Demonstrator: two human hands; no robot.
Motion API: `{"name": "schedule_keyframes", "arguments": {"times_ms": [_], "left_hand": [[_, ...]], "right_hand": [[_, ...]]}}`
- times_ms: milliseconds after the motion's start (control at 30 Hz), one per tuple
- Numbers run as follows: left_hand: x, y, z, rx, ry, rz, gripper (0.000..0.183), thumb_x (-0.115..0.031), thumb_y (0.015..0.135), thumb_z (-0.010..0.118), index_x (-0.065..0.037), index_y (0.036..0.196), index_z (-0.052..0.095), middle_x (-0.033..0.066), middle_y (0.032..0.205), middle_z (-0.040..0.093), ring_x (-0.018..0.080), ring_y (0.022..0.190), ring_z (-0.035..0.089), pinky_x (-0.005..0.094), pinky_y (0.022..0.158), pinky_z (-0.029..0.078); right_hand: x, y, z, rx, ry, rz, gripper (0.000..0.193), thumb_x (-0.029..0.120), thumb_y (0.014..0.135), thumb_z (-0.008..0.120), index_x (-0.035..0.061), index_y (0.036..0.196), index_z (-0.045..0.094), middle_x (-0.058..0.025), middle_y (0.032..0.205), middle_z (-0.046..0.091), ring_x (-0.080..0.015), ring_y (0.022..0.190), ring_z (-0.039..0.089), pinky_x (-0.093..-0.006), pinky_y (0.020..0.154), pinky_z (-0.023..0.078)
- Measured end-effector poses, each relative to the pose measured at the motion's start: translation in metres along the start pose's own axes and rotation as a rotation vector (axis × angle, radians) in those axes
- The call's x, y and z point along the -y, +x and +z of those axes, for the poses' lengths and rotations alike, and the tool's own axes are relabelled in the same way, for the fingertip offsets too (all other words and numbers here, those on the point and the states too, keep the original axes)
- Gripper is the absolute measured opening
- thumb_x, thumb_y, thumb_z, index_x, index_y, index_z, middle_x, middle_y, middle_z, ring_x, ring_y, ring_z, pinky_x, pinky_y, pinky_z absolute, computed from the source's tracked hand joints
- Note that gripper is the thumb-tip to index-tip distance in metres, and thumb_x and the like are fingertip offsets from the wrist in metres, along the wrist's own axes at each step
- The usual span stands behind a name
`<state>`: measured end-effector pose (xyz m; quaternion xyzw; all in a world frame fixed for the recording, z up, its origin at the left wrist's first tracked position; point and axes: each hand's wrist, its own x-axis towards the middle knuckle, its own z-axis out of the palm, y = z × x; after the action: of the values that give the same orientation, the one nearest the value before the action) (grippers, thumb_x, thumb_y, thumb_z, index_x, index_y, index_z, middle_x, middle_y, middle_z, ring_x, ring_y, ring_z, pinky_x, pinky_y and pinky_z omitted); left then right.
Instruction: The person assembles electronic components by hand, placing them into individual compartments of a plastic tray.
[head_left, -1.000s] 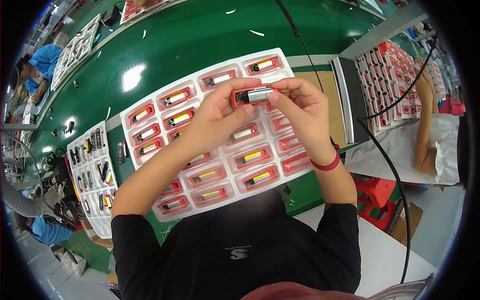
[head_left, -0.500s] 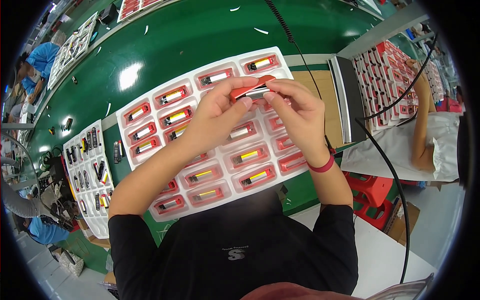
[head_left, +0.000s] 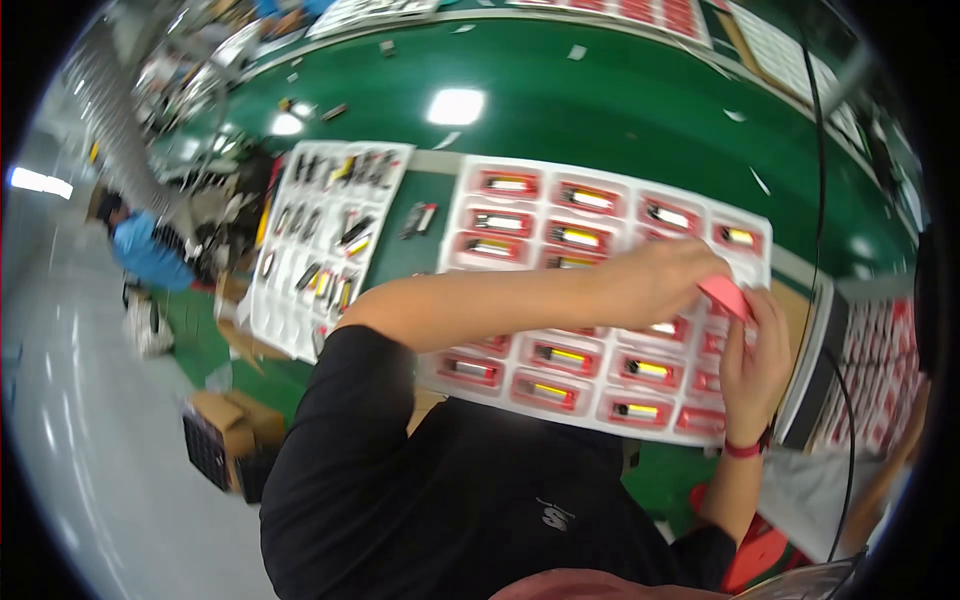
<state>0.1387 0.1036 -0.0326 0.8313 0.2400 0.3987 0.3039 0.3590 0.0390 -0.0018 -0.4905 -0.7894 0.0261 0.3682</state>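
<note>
Both my hands hold a smooth, rounded red casing piece (head_left: pixel 724 296) above the right side of a white moulded tray (head_left: pixel 459 205). My left hand (head_left: pixel 672 285) reaches across the tray, its fingers closed at the piece's left edge. From the lower right, my right hand (head_left: pixel 757 350), below a red wristband, pinches the other side with thumb and fingers. Whatever lies under the piece is hidden. Rows of red casings (head_left: pixel 585 198) fill the tray's pockets, several with a yellow-striped, metallic insert. My left forearm covers part of the middle rows.
To the left, a second white tray (head_left: pixel 285 335) holds dark and yellow small parts, with loose dark parts (head_left: pixel 412 220) beside it. A black cable (head_left: pixel 845 420) hangs at the right, near a co-worker's grey garment (head_left: pixel 800 490). Cardboard boxes (head_left: pixel 215 410) stand on the floor.
My view has swung left, so the trays appear farther right. The red casing, earlier showing a silvery part, now shows its smooth outer face; both hands still hold it.
</note>
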Motion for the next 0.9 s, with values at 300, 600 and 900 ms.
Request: {"name": "schedule_keyframes", "arguments": {"times_ms": [300,600,900], "left_hand": [[-0.038,0.0,-0.036,-0.217,-0.088,-0.026,0.026,-0.004,0.085,0.062,-0.002,0.11,0.069,0.0173,0.095,0.07,0.0376,0.093,0.068,0.0463,0.079,0.056],[-0.022,-0.152,-0.22,-0.094,0.461,-0.864,0.034,-0.03,0.092,0.068,-0.01,0.119,0.074,0.0122,0.112,0.076,0.0293,0.101,0.073,0.0423,0.089,0.057],[0.011,-0.469,-0.408,-0.337,0.975,-1.784,0.027,-0.021,0.081,0.068,-0.007,0.103,0.078,0.0197,0.111,0.073,0.0362,0.105,0.071,0.0441,0.092,0.057]], "right_hand": [[0.0,0.017,0.021,-0.043,0.653,0.21,0.026,-0.008,0.101,0.055,-0.005,0.127,0.059,-0.0142,0.133,0.055,-0.0203,0.119,0.058,-0.0327,0.106,0.046],[-0.134,0.0,-0.012,0.251,0.393,0.435,0.021,0.007,0.104,0.059,-0.0037,0.122,0.063,-0.0071,0.114,0.066,-0.0128,0.108,0.059,-0.0268,0.096,0.046],[-0.152,-0.003,0.031,0.214,0.359,0.522,0.021,0.014,0.109,0.054,-0.002,0.119,0.063,-0.0056,0.116,0.062,-0.0135,0.107,0.056,-0.0273,0.1,0.043]]}}
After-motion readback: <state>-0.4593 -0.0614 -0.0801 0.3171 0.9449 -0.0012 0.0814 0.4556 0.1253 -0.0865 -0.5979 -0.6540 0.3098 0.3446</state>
